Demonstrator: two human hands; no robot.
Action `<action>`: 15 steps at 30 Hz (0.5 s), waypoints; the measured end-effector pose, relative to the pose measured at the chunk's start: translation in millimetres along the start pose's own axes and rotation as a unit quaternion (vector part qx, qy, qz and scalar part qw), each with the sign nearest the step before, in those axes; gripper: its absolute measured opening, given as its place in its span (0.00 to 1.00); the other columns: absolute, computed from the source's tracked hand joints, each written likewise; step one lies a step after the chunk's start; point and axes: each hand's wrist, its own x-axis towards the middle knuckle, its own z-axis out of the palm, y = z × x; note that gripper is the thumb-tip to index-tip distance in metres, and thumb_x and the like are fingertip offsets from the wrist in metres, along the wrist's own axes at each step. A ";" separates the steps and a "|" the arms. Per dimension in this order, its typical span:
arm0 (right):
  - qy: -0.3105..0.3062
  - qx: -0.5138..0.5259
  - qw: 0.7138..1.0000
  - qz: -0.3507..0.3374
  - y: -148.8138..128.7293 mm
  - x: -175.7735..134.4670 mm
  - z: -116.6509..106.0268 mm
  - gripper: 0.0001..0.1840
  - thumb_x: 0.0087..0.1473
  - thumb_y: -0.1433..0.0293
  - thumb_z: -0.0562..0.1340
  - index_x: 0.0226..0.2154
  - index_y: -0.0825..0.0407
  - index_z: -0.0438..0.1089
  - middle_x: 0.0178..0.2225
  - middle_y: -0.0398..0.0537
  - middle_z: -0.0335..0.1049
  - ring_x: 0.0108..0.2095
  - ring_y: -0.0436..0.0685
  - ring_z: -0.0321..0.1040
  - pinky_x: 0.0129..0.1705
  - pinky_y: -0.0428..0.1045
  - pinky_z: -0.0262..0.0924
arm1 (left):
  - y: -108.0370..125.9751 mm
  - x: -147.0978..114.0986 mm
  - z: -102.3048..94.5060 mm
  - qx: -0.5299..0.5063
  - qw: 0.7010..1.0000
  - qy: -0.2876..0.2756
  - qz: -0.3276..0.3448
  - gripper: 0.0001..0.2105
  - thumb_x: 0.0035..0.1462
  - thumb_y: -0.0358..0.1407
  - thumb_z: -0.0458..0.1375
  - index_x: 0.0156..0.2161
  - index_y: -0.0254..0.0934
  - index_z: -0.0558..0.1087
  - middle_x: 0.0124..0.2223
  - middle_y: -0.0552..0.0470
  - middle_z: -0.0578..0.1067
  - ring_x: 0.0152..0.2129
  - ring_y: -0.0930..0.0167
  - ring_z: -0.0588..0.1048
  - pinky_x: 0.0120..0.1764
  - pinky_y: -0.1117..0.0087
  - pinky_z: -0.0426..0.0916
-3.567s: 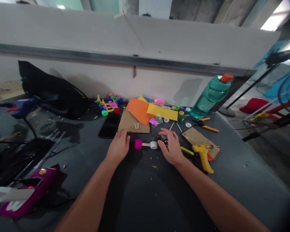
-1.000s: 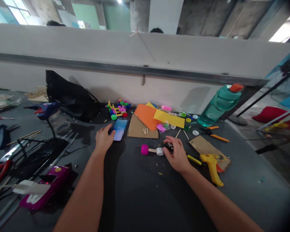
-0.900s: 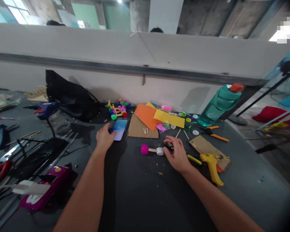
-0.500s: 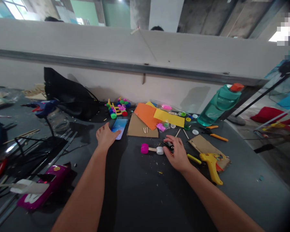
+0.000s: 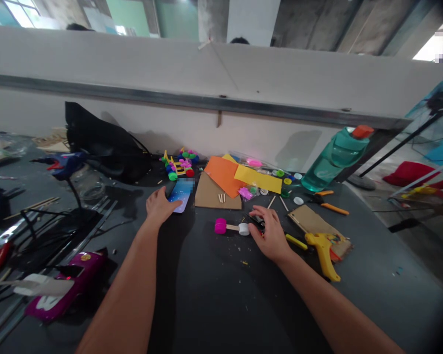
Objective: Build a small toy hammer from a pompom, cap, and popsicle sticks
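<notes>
My left hand [image 5: 159,209] is at the left edge of a phone [image 5: 182,194] with a lit blue screen. Its thumb reaches over the lower part of the screen, while the other fingers are bent beside the edge, apart from the thumb. My right hand [image 5: 270,235] rests loosely on the table, fingers curved and apart, over a dark tool that it partly covers. A yellow handle [image 5: 296,242] shows just right of that hand. By its thumb lies a wooden stick [image 5: 232,227] joining a magenta cap [image 5: 220,226] and a white cap [image 5: 243,229].
Behind the hands lie cardboard [image 5: 210,194], orange paper [image 5: 225,174], yellow paper [image 5: 262,180] and a small colourful model [image 5: 179,167]. To the right are a yellow glue gun [image 5: 324,253], orange-handled pliers [image 5: 334,209] and a green bottle [image 5: 330,162]. A purple power strip [image 5: 81,275] sits left.
My left hand has shifted slightly left, its thumb still over the phone's screen. My right hand has stayed almost in place. The camera view moved slightly.
</notes>
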 end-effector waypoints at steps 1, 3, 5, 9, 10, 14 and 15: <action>-0.001 0.001 1.000 0.000 -0.1 0.0 -0.1 0.23 0.52 0.68 0.57 0.51 0.52 0.56 0.41 0.52 0.68 0.45 0.62 0.60 0.48 0.60 0.57 | -0.7 0.5 0.5 -0.001 1.000 -0.002 -0.001 0.39 0.41 0.47 0.60 0.58 0.33 0.58 0.58 0.36 0.62 0.55 0.54 0.60 0.54 0.58 0.55; -0.002 0.002 1.000 0.001 -0.2 0.2 -0.1 0.23 0.52 0.69 0.57 0.51 0.52 0.55 0.41 0.52 0.68 0.45 0.62 0.60 0.48 0.60 0.58 | -1.4 0.9 0.9 0.000 1.000 -0.007 0.004 0.40 0.40 0.46 0.61 0.59 0.32 0.57 0.58 0.36 0.62 0.55 0.54 0.59 0.54 0.58 0.54; -0.004 0.002 1.000 0.001 -0.1 0.3 -0.2 0.23 0.52 0.68 0.57 0.51 0.51 0.55 0.42 0.52 0.68 0.45 0.62 0.60 0.47 0.60 0.58 | -1.4 0.8 0.6 0.001 1.000 -0.007 0.008 0.40 0.40 0.46 0.61 0.59 0.32 0.57 0.58 0.36 0.62 0.55 0.54 0.60 0.55 0.59 0.54; 0.000 0.000 1.000 -0.004 -0.3 0.3 -0.4 0.23 0.52 0.67 0.56 0.51 0.51 0.55 0.41 0.53 0.68 0.45 0.63 0.61 0.47 0.61 0.58 | -0.3 -0.3 -0.4 0.001 1.000 -0.006 0.009 0.41 0.40 0.46 0.61 0.59 0.32 0.57 0.58 0.36 0.62 0.56 0.55 0.59 0.55 0.59 0.54; 0.000 0.000 1.000 -0.004 -0.4 0.3 -0.5 0.23 0.52 0.67 0.56 0.51 0.51 0.55 0.41 0.53 0.68 0.45 0.63 0.61 0.47 0.61 0.58 | -0.2 -0.5 -0.5 0.002 1.000 -0.006 0.010 0.41 0.40 0.46 0.61 0.59 0.32 0.57 0.58 0.36 0.62 0.56 0.55 0.59 0.55 0.59 0.54; -0.003 0.001 1.000 0.000 -0.9 0.1 -0.6 0.23 0.52 0.68 0.56 0.51 0.51 0.55 0.42 0.52 0.68 0.46 0.63 0.61 0.47 0.61 0.58 | -0.5 -0.4 0.1 0.005 1.000 -0.005 0.015 0.40 0.41 0.47 0.61 0.59 0.33 0.57 0.59 0.36 0.61 0.56 0.54 0.58 0.55 0.58 0.53; -0.002 0.001 1.000 -0.001 -0.9 0.1 -0.4 0.23 0.52 0.68 0.56 0.51 0.51 0.55 0.42 0.52 0.68 0.46 0.63 0.61 0.47 0.61 0.58 | -0.7 -0.2 0.4 0.006 1.000 -0.006 0.017 0.40 0.40 0.47 0.61 0.59 0.33 0.57 0.59 0.37 0.61 0.56 0.54 0.58 0.55 0.58 0.53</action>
